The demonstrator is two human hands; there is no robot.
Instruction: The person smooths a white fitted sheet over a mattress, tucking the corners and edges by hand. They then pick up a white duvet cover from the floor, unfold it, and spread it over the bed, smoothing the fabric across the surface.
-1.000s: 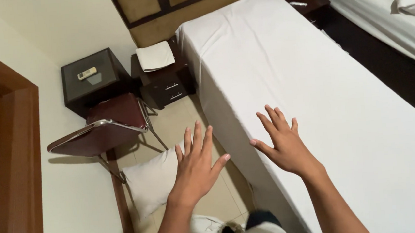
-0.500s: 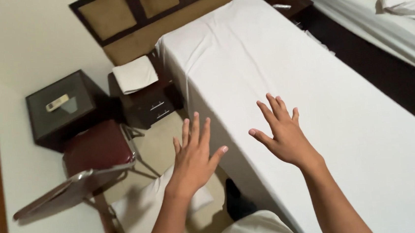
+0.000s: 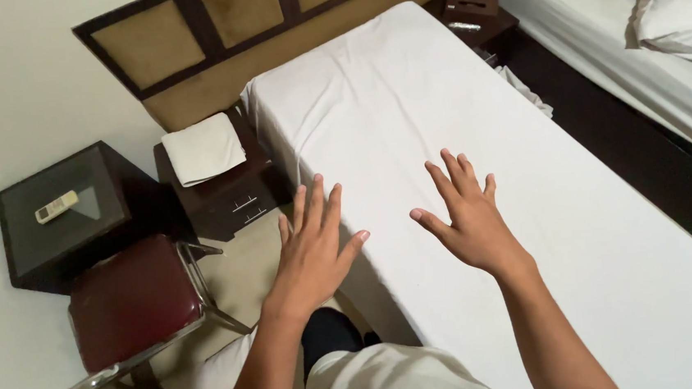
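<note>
**Both palms out over the bare bed, nothing held**

Standing at the long edge of the bed (image 3: 528, 205); white sheet pulled flat over the mattress, a few soft creases near the head end; no pillow or cover on it.

My left hand (image 3: 311, 251) is spread wide, fingers apart, empty; it hangs at the near corner of the mattress, fingertips over the sheet's edge, palm over the gap beside the bed; contact with the sheet I cannot tell.

My right hand (image 3: 470, 219) is likewise splayed and empty; it is out over the middle of the sheet, palm down; touching or just above, I cannot tell.

Around me: dark nightstand (image 3: 227, 200) just beside the bed's head, a folded white cloth (image 3: 202, 148) lying on it; a dark box-like cabinet (image 3: 60, 217) further left with a small pale remote (image 3: 56, 206) on top; a chair with a red seat (image 3: 128, 298) near my left side; padded headboard (image 3: 210, 32) against the wall; a second bed (image 3: 612, 25) well apart on the right, a pillow (image 3: 685, 3) on it.

Judgement: the step looks like reaching in to flatten or check the sheet; hands not yet pressed down; a next move would want both palms laid flat, even pressure, sweeping outward so the creases are not pushed into folds.
</note>
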